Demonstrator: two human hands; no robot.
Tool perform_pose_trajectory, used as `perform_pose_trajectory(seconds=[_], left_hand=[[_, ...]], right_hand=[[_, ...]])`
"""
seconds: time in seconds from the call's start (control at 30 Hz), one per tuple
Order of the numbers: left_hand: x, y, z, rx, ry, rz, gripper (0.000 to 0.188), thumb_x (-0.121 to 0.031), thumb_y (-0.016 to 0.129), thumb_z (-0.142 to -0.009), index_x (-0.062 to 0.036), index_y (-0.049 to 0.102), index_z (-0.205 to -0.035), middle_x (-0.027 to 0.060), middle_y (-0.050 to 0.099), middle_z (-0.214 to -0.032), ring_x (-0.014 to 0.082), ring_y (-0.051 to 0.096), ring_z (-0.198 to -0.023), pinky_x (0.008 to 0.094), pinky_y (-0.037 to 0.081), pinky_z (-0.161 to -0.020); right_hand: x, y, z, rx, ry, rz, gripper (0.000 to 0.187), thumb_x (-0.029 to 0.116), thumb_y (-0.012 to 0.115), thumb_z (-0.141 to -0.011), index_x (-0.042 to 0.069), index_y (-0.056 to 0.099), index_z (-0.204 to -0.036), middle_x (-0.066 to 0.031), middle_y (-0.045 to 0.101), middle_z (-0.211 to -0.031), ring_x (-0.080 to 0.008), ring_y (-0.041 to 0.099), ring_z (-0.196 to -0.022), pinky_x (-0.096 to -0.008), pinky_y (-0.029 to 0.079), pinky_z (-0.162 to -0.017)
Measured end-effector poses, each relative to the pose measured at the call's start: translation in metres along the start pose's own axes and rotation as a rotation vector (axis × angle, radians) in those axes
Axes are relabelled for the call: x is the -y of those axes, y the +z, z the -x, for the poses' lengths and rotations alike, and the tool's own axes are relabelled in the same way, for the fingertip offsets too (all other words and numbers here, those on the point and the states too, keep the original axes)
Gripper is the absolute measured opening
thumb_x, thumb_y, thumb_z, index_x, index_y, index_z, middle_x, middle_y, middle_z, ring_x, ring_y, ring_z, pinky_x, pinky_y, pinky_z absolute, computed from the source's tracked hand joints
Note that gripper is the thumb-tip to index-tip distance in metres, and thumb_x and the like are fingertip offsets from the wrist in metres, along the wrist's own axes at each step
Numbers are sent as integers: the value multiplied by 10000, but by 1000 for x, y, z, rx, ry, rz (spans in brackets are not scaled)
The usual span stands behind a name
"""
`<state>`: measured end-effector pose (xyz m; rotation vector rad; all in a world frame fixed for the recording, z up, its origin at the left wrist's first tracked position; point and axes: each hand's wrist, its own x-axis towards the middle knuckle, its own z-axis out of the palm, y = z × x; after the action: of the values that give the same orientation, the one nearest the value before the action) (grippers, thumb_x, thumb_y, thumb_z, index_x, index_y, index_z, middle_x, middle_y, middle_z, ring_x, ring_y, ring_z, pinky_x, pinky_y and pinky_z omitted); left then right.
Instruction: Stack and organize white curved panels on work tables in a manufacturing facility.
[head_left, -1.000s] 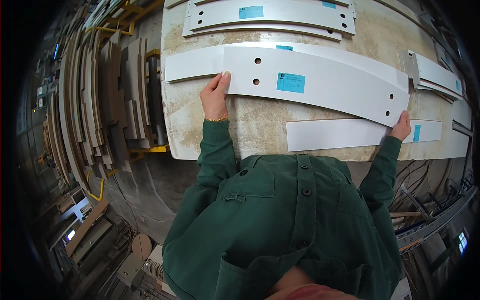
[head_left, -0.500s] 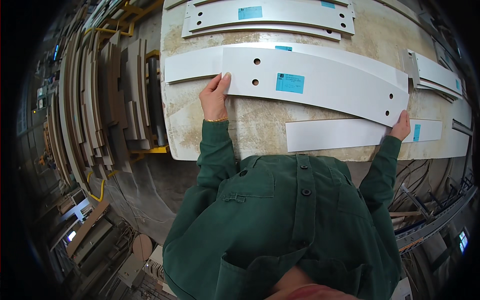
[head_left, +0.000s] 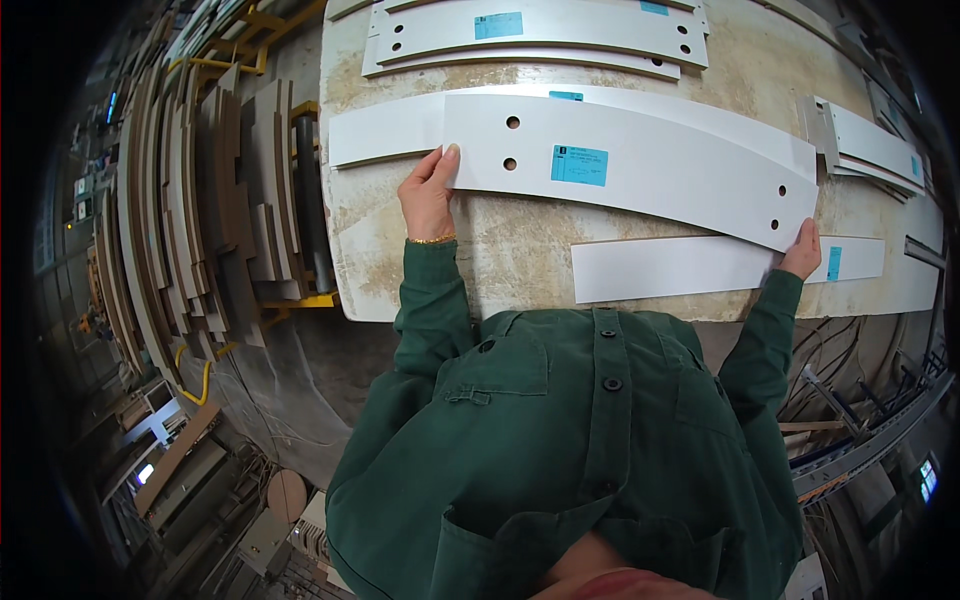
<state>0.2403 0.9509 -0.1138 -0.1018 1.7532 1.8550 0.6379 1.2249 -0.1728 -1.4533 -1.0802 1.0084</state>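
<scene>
Head view: 2 bare hands at a bench (head_left: 390,245), its pale top stained brown under and around the drilled panel.
Green jacket: nearest, on the near side of the drilled panel, its 2 sleeves reaching toward the panel's ends.
Narrow white board (head_left: 670,272): flat on the bench, nearer than the drilled panel and toward its right end, with 1 blue label; the right hand overlaps it.
Right hand (head_left: 803,250): at the drilled panel's near right corner, grip clamped on it, some fingers hidden.
Left hand (head_left: 427,195): at the drilled panel's near left corner, grip clamped on it, thumb on the upper face; a gold-coloured bracelet (head_left: 432,239) circles the wrist.
Drilled panel (head_left: 670,165): white, gently curved, between the 2 hands above the bench; 4 round holes, 2 near each end, and 1 blue label left of its middle.
Lower panel (head_left: 385,128): white, partly covered by the drilled panel, showing past its left end and along its far edge.
Short stack (head_left: 875,145): white pieces on the bench, right of the drilled panel.
Far stack (head_left: 590,38): white pieces, some with holes, beyond the drilled panel.
Upright boards (head_left: 190,190): many, well left of the drilled panel, off the bench.
</scene>
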Motion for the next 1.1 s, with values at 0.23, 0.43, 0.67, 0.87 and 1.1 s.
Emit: perform_pose_trajectory(seconds=[0.23, 0.43, 0.67, 0.87, 1.1], left_hand=[[0, 0, 0, 19, -2, 11, 377, -119, 645, -696, 46, 504, -1004, 61, 557, -893, 119, 522, -771, 232, 411, -634], [0, 0, 0, 18, -1, 15, 367, -105, 639, -700, 49, 502, -1003, 61, 557, -891, 117, 523, -772, 230, 417, -637], [0, 0, 0, 7, -2, 1, 355, -106, 637, -703, 48, 505, -995, 61, 558, -890, 118, 524, -772, 230, 419, -633], [0, -1, -1, 9, 0, 5, 328, -114, 630, -711, 39, 513, -976, 56, 560, -875, 113, 525, -763, 236, 421, -640], [11, -4, 7, -37, -24, 19, 247, -261, 581, -760, -23, 520, -728, -8, 511, -714, 65, 439, -659, 185, 360, -588]], right_hand=[[-1, 0, -1, -16, -6, 2, 299, 179, 525, -790, -66, 533, -960, -76, 563, -882, -130, 510, -781, -222, 410, -718], [-1, 0, 0, -12, 5, -19, 303, 182, 528, -788, -66, 533, -961, -76, 563, -879, -127, 507, -777, -223, 410, -715], [-3, 0, -1, -6, -52, -23, 301, 190, 528, -789, -63, 538, -950, -72, 565, -868, -125, 507, -767, -223, 410, -708], [-2, -1, -1, -10, -43, -14, 300, 180, 525, -789, -64, 535, -963, -78, 567, -877, -130, 512, -778, -223, 410, -719], [-3, -2, -3, 7, 43, -81, 299, 158, 524, -784, -81, 527, -964, -95, 562, -900, -142, 519, -803, -226, 413, -733]])
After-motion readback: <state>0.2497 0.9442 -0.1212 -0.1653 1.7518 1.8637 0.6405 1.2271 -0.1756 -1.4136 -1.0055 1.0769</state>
